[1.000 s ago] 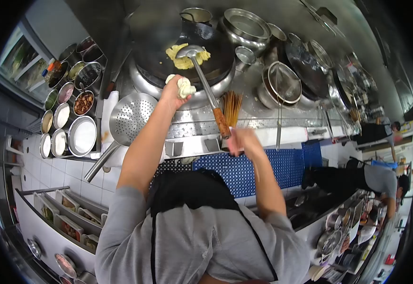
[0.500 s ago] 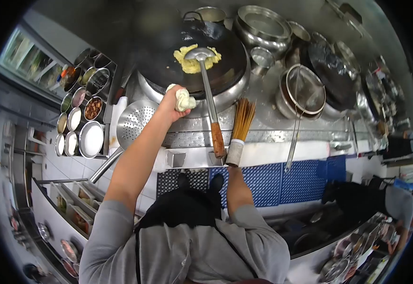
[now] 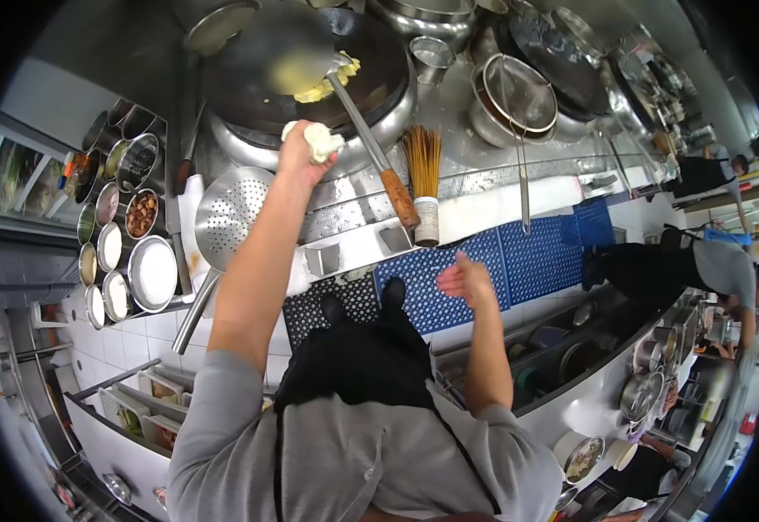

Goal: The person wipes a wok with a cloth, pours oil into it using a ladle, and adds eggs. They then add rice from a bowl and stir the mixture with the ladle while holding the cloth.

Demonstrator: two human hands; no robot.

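A pale bunched cloth [image 3: 318,142] is gripped in my left hand [image 3: 299,161], at the near rim of the black wok [image 3: 379,70]. Yellow egg [image 3: 314,90] lies in the wok, partly blurred. A ladle [image 3: 362,126] leans over the wok's rim, its head by the egg and its wooden handle toward me. Beside the handle stands a bamboo brush [image 3: 424,183]. My right hand [image 3: 466,280] is over the blue mat, fingers apart, touching nothing, below the brush.
Left of my left arm is a perforated strainer [image 3: 231,213], with ingredient bowls [image 3: 152,272] beyond it. A wire sieve [image 3: 518,91] rests on a pot to the right. Another person [image 3: 718,270] is at the far right.
My right hand has come away from the ladle handle and brush, moving right and toward me with fingers spread. My left hand still holds the cloth. The view has shifted.
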